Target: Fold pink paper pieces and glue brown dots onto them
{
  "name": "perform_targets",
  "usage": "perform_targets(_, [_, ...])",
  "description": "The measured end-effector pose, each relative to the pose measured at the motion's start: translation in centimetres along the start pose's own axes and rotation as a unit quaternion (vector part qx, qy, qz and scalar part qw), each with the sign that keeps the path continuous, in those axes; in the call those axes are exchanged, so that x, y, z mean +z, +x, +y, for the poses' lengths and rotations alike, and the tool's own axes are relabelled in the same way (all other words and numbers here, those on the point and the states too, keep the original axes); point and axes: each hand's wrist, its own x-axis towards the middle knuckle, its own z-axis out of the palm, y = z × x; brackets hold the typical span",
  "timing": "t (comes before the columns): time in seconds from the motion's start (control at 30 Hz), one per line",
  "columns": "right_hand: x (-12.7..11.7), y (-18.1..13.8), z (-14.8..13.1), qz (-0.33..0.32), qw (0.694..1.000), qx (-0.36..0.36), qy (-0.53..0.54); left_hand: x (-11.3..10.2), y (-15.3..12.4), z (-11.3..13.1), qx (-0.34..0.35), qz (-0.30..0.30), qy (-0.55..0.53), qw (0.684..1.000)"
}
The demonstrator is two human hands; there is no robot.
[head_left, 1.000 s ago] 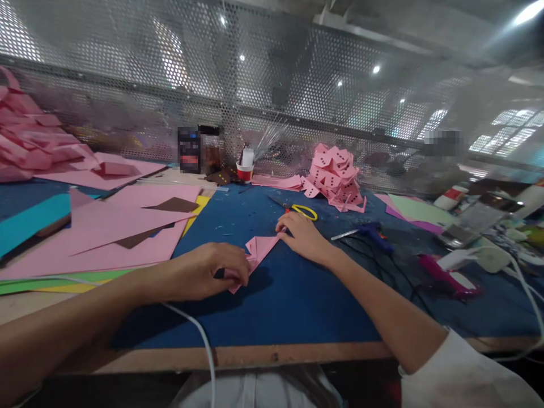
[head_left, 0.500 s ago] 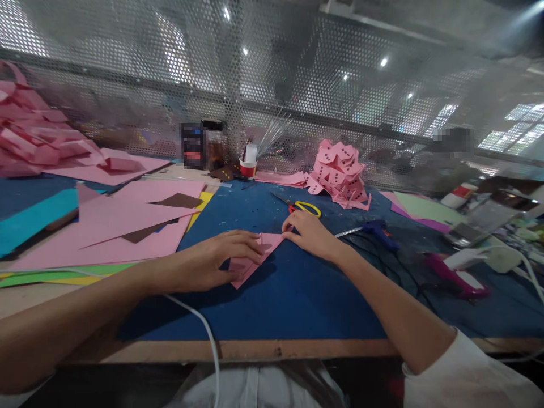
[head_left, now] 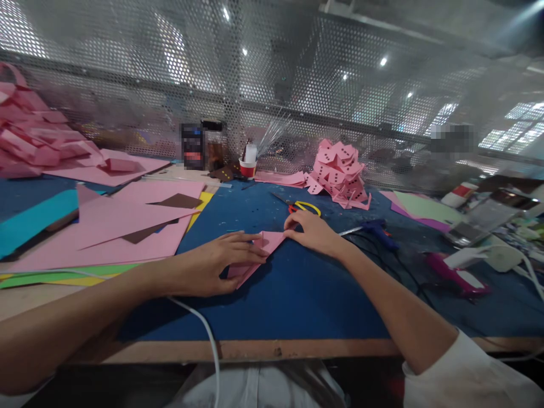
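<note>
A folded piece of pink paper [head_left: 271,242] lies on the blue table mat, its pointed corner towards the right. My left hand [head_left: 216,262] rests across its left part, fingers stretched over the paper and thumb apart near the lower edge. At the right corner my right hand [head_left: 312,233] is closed, thumb and fingertips pinching the paper's tip. Part of the paper is hidden under my left fingers. Just beyond my right hand are scissors with yellow and red handles [head_left: 306,207].
Pink sheets [head_left: 131,218] and brown pieces lie left. A pile of dotted pink paper pieces [head_left: 338,170] sits at the back, near a red-and-white cup [head_left: 248,168]. To the right are a blue glue gun [head_left: 380,233] and a magenta one [head_left: 457,275]. A white cable [head_left: 208,328] crosses the front edge.
My left hand has slid slightly down and right over the pink paper, covering more of its lower part. My right hand has shifted barely to the right, still pinching the corner.
</note>
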Motion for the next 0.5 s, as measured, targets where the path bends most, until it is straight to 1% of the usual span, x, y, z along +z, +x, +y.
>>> perform_targets(0.17, [-0.27,-0.1,-0.24,0.018,0.994,0.055,0.09,-0.07,0.04,0.11,0.007,0.003,0.001,1.0])
perform_targets(0.27, [0.02,0.2,0.09,0.048,0.977,0.094,0.183,-0.04,0.05,0.16,0.005,0.003,-0.001,1.0])
perform_targets(0.3, [0.16,0.33,0.2,0.06,0.964,0.117,0.229,-0.01,0.04,0.17,0.004,0.003,-0.001,1.0])
perform_targets(0.33, [0.29,0.44,0.28,0.071,0.945,0.145,0.285,0.01,0.03,0.17,0.004,0.004,0.0,1.0])
perform_targets(0.43, [0.52,0.55,0.07,0.085,0.859,0.217,0.456,0.0,0.02,0.19,0.008,0.009,0.001,1.0])
perform_targets(0.47, [0.54,0.5,-0.13,0.081,0.833,0.231,0.497,-0.03,0.03,0.21,0.008,0.008,0.002,1.0])
perform_targets(0.5, [0.57,0.41,-0.38,0.073,0.814,0.241,0.524,-0.07,0.03,0.23,0.006,0.005,0.005,1.0])
